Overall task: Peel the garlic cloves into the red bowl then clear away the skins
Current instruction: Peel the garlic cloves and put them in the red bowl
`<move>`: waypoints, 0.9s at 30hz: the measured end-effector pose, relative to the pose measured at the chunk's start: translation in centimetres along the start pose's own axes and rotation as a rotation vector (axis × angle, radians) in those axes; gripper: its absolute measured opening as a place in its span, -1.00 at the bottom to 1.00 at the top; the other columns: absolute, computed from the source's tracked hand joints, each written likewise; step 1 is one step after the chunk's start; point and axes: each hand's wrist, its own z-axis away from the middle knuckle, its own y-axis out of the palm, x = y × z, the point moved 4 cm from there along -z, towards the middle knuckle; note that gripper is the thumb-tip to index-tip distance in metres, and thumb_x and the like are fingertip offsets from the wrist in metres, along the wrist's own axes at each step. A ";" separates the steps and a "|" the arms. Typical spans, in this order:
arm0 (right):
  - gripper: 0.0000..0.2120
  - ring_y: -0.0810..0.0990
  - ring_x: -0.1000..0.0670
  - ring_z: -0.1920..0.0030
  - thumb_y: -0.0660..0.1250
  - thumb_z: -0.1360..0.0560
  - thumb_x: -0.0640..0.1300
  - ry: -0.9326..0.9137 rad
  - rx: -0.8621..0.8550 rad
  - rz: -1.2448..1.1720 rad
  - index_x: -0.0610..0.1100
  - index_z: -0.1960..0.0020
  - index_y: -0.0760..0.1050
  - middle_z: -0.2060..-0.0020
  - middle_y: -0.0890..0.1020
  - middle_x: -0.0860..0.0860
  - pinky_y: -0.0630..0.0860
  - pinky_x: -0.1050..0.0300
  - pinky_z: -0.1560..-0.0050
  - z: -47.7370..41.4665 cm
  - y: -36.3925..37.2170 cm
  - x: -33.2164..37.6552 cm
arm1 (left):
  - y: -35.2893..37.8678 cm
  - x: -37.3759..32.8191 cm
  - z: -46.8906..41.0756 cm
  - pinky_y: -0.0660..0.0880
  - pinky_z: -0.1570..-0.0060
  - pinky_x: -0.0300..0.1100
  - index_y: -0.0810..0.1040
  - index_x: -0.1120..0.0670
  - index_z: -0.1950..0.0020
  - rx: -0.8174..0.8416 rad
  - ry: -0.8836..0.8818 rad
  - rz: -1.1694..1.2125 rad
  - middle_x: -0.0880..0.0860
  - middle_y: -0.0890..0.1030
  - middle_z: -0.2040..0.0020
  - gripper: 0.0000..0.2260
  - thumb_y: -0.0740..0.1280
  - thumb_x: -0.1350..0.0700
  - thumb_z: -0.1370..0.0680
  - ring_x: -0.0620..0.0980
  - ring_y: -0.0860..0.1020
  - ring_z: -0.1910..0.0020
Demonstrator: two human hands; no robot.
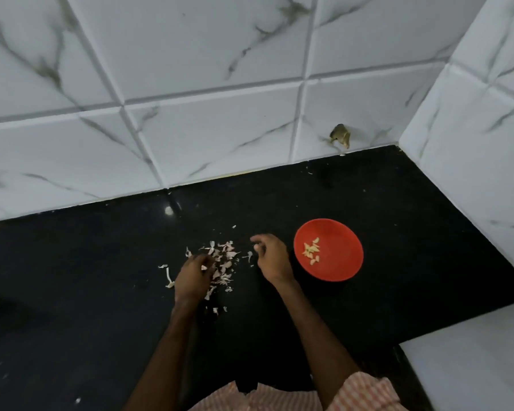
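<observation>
A red bowl (336, 262) sits on the black counter (101, 277), with several peeled garlic cloves (311, 251) lying inside it. Left of the bowl a pile of papery garlic skins (223, 258) is scattered on the counter. My left hand (193, 277) rests at the left side of the pile, fingers curled and pinching some skin. My right hand (272, 258) hovers between the pile and the bowl, its fingers bent around a small pale bit of skin.
White marble-patterned tiled walls (220, 99) close off the back and right of the counter. A white surface (472, 366) stands at the lower right. A stringy garlic stem piece (169, 277) lies left of the pile, and a dark mark (340, 136) sits on the back wall.
</observation>
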 end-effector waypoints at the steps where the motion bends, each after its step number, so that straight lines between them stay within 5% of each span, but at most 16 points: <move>1: -0.66 0.53 0.00 -0.26 0.27 -0.59 -0.33 0.003 0.079 0.065 -0.13 -0.32 0.54 -0.27 0.55 -0.04 0.47 0.13 -0.31 0.1 1.5 -0.1 | -0.1 0.7 0.2 0.56 0.03 -0.10 0.62 -0.09 -0.10 0.020 -0.001 -0.025 -0.06 0.56 -0.12 -0.85 0.42 0.08 -0.54 -0.06 0.59 -0.03; 4: -0.54 0.38 -0.06 -0.39 0.29 -0.57 -0.34 -0.043 0.236 0.322 -0.11 -0.44 0.44 -0.41 0.40 -0.06 0.34 0.12 -0.42 0.6 4.7 -0.7 | -0.1 2.4 1.0 0.56 -0.04 -0.11 0.61 -0.10 -0.20 0.101 -0.023 -0.047 -0.01 0.50 -0.17 -0.70 0.47 0.11 -0.50 -0.05 0.58 -0.06; 7: -0.59 0.42 -0.04 -0.32 0.30 -0.54 -0.38 -0.124 0.247 0.453 -0.11 -0.35 0.51 -0.31 0.45 -0.03 0.46 0.06 -0.33 0.9 5.9 -0.4 | 0.0 3.2 1.5 0.49 -0.10 -0.23 0.60 -0.02 -0.28 0.103 -0.020 -0.038 0.02 0.50 -0.19 -0.65 0.46 0.18 -0.50 -0.06 0.56 -0.05; 10: -0.67 0.51 -0.01 -0.20 0.28 -0.53 -0.42 -0.160 0.237 0.504 -0.12 -0.20 0.58 -0.17 0.53 -0.02 0.52 0.07 -0.20 0.9 6.3 -0.1 | -0.2 3.3 1.3 0.36 0.10 -0.51 0.63 0.09 -0.20 0.077 0.002 -0.021 0.02 0.53 -0.13 -0.74 0.40 0.28 -0.53 -0.20 0.50 0.11; 13: -0.72 0.58 0.04 -0.11 0.33 -0.53 -0.37 -0.118 0.182 0.444 -0.06 -0.12 0.60 -0.08 0.58 0.04 0.55 0.14 -0.12 0.5 6.0 -0.1 | -0.5 3.1 1.2 0.50 0.11 -0.37 0.65 0.13 -0.04 0.045 0.031 -0.001 -0.01 0.54 -0.01 -0.87 0.36 0.29 -0.55 -0.23 0.50 0.18; 18: -0.73 0.39 0.02 -0.32 0.30 -0.62 -0.12 -0.234 0.176 0.525 -0.07 -0.31 0.52 -0.29 0.47 0.03 0.45 0.09 -0.30 0.1 6.8 0.8 | -1.8 3.5 0.6 0.52 0.07 -0.16 0.66 0.11 0.03 -0.056 -0.026 0.103 -0.01 0.62 0.06 -0.92 0.37 0.17 -0.58 -0.07 0.58 0.10; 22: -0.69 0.35 0.00 -0.36 0.29 -0.61 -0.10 -0.274 0.262 0.615 -0.01 -0.35 0.48 -0.32 0.43 0.04 0.32 -0.02 -0.39 0.0 8.0 1.6 | -2.9 4.1 0.0 0.54 0.07 -0.19 0.59 -0.02 0.08 -0.112 -0.183 0.389 -0.09 0.66 0.13 -0.94 0.37 0.10 -0.59 -0.15 0.62 0.11; 27: -0.67 0.35 0.01 -0.35 0.32 -0.59 -0.02 -0.275 0.240 0.576 0.02 -0.35 0.47 -0.32 0.43 0.06 0.28 -0.02 -0.38 -0.3 8.8 2.1 | -3.7 4.7 0.0 0.58 0.31 -0.15 0.60 0.06 0.05 -0.109 -0.287 0.598 0.01 0.67 0.11 -0.93 0.36 0.10 -0.60 0.01 0.65 0.13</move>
